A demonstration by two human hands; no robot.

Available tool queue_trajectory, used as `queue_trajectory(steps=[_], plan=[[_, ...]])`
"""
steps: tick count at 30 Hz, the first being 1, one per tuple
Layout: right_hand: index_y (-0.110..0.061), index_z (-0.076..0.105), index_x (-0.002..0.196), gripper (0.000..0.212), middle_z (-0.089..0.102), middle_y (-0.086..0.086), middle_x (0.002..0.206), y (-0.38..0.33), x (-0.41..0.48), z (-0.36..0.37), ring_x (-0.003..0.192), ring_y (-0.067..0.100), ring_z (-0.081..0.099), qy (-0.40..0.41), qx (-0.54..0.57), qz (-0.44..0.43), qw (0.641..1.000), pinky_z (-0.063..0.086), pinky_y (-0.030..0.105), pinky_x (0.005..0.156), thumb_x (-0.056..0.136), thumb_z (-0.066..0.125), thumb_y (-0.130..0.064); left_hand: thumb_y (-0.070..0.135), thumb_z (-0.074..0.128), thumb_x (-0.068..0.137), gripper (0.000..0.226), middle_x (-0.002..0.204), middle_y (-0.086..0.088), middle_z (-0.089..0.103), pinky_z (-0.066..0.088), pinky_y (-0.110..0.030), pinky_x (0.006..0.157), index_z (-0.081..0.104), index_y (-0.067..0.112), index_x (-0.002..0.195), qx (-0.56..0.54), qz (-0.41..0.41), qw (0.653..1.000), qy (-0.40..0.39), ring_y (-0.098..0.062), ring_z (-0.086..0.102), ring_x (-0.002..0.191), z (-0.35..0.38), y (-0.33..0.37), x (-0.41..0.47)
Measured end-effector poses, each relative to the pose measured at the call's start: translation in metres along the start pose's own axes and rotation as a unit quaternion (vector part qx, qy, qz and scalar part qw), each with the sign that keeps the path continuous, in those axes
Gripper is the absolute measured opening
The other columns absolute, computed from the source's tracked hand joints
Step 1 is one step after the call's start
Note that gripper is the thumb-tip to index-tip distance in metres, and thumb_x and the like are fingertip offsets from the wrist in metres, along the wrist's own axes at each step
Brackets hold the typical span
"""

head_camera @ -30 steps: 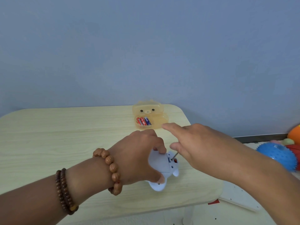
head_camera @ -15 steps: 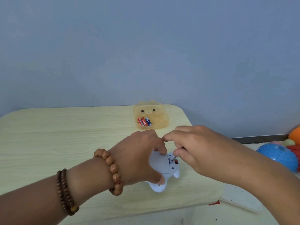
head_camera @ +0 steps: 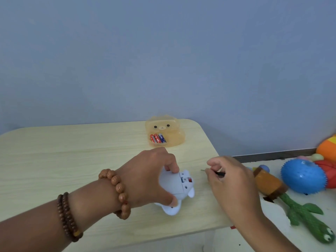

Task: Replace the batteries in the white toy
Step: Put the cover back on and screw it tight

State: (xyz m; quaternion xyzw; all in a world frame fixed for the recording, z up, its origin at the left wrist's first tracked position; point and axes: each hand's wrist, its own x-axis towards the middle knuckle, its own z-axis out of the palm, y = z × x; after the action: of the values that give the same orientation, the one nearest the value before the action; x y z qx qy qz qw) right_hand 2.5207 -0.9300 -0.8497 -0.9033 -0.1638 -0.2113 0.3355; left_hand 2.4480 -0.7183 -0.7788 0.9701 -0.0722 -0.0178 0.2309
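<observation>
Gripping the white toy point(head_camera: 175, 188) from above, the left hand point(head_camera: 145, 179) pins it against the wooden table point(head_camera: 72, 160), thumb near the toy's lower end and forefinger pressing its upper edge. The toy lies on its back, underside up, with a small red switch point(head_camera: 190, 180) and a few tiny holes showing on its belly panel. Two bead bracelets point(head_camera: 116, 191) circle the left forearm, one at the wrist and a darker one farther back.

Just to the right of the toy, apart from it, the right hand point(head_camera: 231, 182) pinches a thin screwdriver point(head_camera: 211, 171) between thumb and fingers. Its metal tip points left toward the toy without touching it.

Beyond the toy, toward the table's far edge, sits an amber see-through box point(head_camera: 163, 133) with a bear face on it. Three batteries point(head_camera: 157, 138) lie inside, side by side, two red and one blue.

Farther right of the toy, off the table, lie a blue spiky ball point(head_camera: 303, 176), a green plush toy point(head_camera: 309, 220) and other soft toys.
</observation>
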Motion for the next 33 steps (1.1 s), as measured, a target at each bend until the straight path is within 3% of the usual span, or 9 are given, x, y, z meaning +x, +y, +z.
queue_trajectory(steps=[6,13,15,17,20,22,26,29,33], plan=[[-0.027,0.059,0.075,0.018,0.053,-0.011,0.068,-0.002,-0.008,0.012,0.069,0.018,0.055,-0.033,-0.082,-0.004,0.996,0.047,0.034,0.049,0.084,0.071,-0.017,0.051,0.086,0.061,0.051,0.105,0.021,0.053,0.049,-0.023,0.081,0.058,0.038,0.102,-0.006,-0.001,1.000,-0.002,-0.001,0.056,0.097,0.000,-0.004,0.001],[-0.026,0.062,0.081,0.009,0.057,-0.009,0.084,-0.005,-0.008,0.013,0.078,0.019,0.056,-0.073,-0.126,-0.007,0.989,0.043,0.030,0.055,0.090,0.065,-0.023,0.049,0.087,0.062,0.051,0.105,0.020,0.054,0.049,-0.024,0.082,0.059,0.037,0.103,-0.012,0.001,1.000,0.000,-0.001,0.057,0.097,0.000,-0.006,0.002],[-0.023,0.066,0.093,0.005,0.060,-0.007,0.094,-0.008,-0.008,0.006,0.089,0.021,0.060,-0.058,-0.119,-0.014,0.991,0.044,0.028,0.061,0.088,0.068,-0.022,0.049,0.087,0.062,0.051,0.105,0.020,0.054,0.050,-0.025,0.082,0.059,0.037,0.103,-0.014,0.003,1.000,-0.001,-0.001,0.057,0.096,0.000,-0.006,0.001],[-0.022,0.065,0.109,0.026,0.060,-0.009,0.114,-0.013,-0.010,-0.010,0.106,0.016,0.060,-0.067,-0.066,-0.098,0.991,0.048,0.026,0.074,0.085,0.069,-0.015,0.049,0.087,0.063,0.051,0.106,0.020,0.054,0.050,-0.026,0.083,0.060,0.037,0.104,-0.013,0.007,1.000,-0.002,-0.001,0.057,0.096,0.000,-0.006,0.001],[-0.037,0.053,0.132,0.058,0.036,-0.027,0.149,-0.027,-0.009,-0.035,0.136,-0.003,0.039,-0.235,0.038,-0.211,0.948,0.039,0.012,0.100,0.082,0.065,-0.013,0.050,0.086,0.063,0.049,0.107,0.019,0.055,0.050,-0.025,0.081,0.060,0.037,0.103,-0.016,0.011,1.000,0.001,-0.002,0.057,0.096,0.001,-0.009,0.002],[-0.045,0.045,0.137,0.062,0.027,-0.034,0.152,-0.028,-0.008,-0.034,0.139,-0.007,0.033,-0.307,0.051,-0.228,0.923,0.035,0.010,0.104,0.085,0.066,-0.020,0.050,0.086,0.063,0.048,0.107,0.020,0.055,0.051,-0.023,0.080,0.060,0.039,0.102,-0.025,0.013,1.000,-0.006,-0.001,0.057,0.097,0.000,-0.012,0.003],[-0.040,0.054,0.132,0.051,0.052,-0.030,0.138,-0.022,-0.004,-0.015,0.123,-0.005,0.053,-0.271,0.088,-0.209,0.935,0.046,0.021,0.097,0.088,0.072,-0.022,0.049,0.081,0.072,0.043,0.112,0.024,0.055,0.052,-0.021,0.084,0.060,0.044,0.109,-0.061,0.021,0.997,-0.030,0.004,0.056,0.103,-0.001,-0.020,0.003],[-0.040,0.057,0.133,0.042,0.064,-0.025,0.126,-0.021,-0.002,-0.013,0.112,-0.005,0.059,-0.250,0.095,-0.190,0.944,0.048,0.018,0.091,0.092,0.064,-0.040,0.052,0.069,0.085,0.043,0.122,0.026,0.056,0.052,-0.026,0.095,0.055,0.043,0.125,-0.106,0.012,0.993,-0.051,0.006,0.055,0.114,-0.005,-0.026,0.002],[-0.033,0.068,0.113,0.039,0.068,-0.003,0.078,-0.030,0.003,-0.015,0.073,0.013,0.065,-0.217,0.156,-0.122,0.956,0.049,0.030,0.068,0.093,0.049,-0.060,0.070,0.073,0.070,0.092,0.142,0.029,0.040,0.046,-0.029,0.105,0.023,0.054,0.145,-0.167,0.005,0.977,-0.131,0.003,0.052,0.124,-0.016,-0.031,-0.008]])
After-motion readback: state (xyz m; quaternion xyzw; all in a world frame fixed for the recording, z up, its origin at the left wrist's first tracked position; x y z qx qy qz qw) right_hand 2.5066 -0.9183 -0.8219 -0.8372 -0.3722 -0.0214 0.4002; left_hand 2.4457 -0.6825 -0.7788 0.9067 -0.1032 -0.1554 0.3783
